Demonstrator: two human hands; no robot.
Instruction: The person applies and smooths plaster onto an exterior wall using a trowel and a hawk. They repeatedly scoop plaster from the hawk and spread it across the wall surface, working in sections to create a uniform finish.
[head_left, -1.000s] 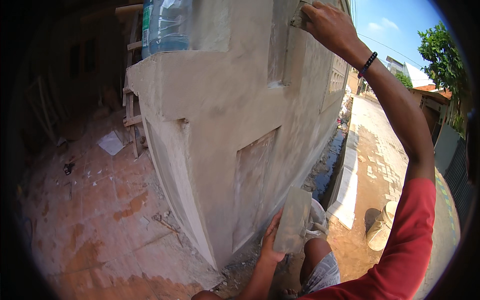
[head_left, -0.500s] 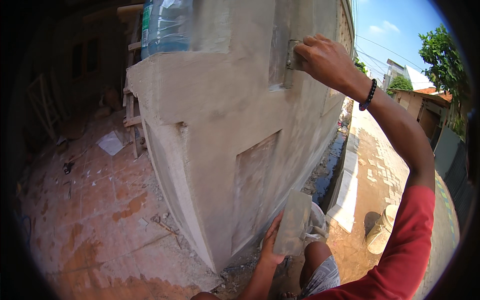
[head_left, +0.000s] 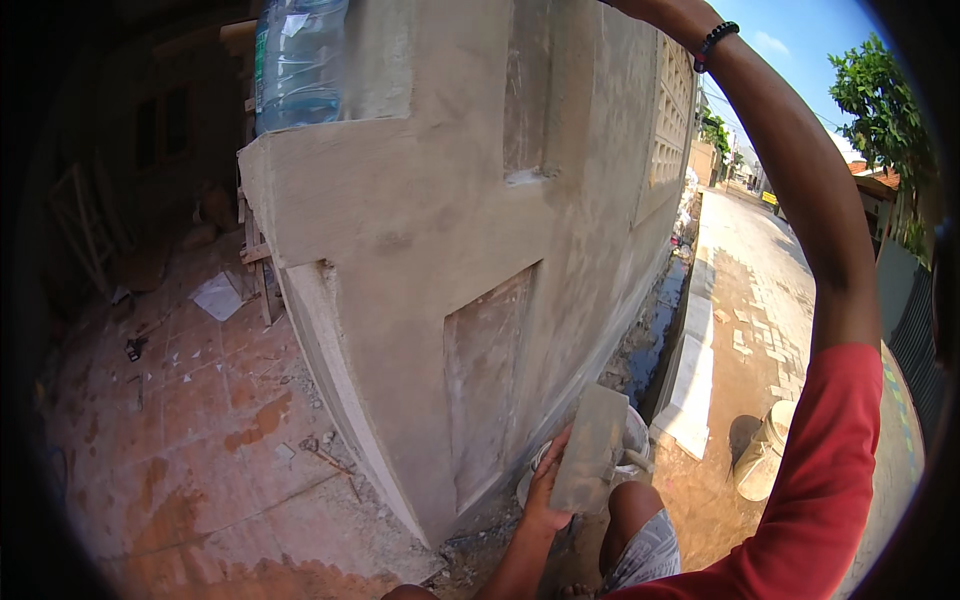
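At the lower middle, my left hand (head_left: 547,482) is closed round the edge of a flat, rectangular grey plastering float (head_left: 590,450), held tilted beside my knee. Only the back and wrist of my right hand (head_left: 665,14) show at the top edge, high against the wall. Its fingers are cut off, so their grip is hidden. In front of me stands a grey plastered wall (head_left: 400,215) with a tall narrow recess (head_left: 526,90) above and a lower sunken panel (head_left: 490,370). Behind the float, a whitish bucket (head_left: 637,428) is partly covered.
A large clear-blue water bottle (head_left: 302,70) stands on the wall's ledge. Stained tiled floor (head_left: 200,430) with debris lies left. Along the wall's right runs a water-filled ditch (head_left: 655,335) with a pale concrete kerb (head_left: 688,385). A dirty bucket (head_left: 765,452) stands on the paved lane.
My right hand has risen from the recess's edge to the top of the picture, and its fingers have left view. The view has shifted slightly. The left hand keeps the float.
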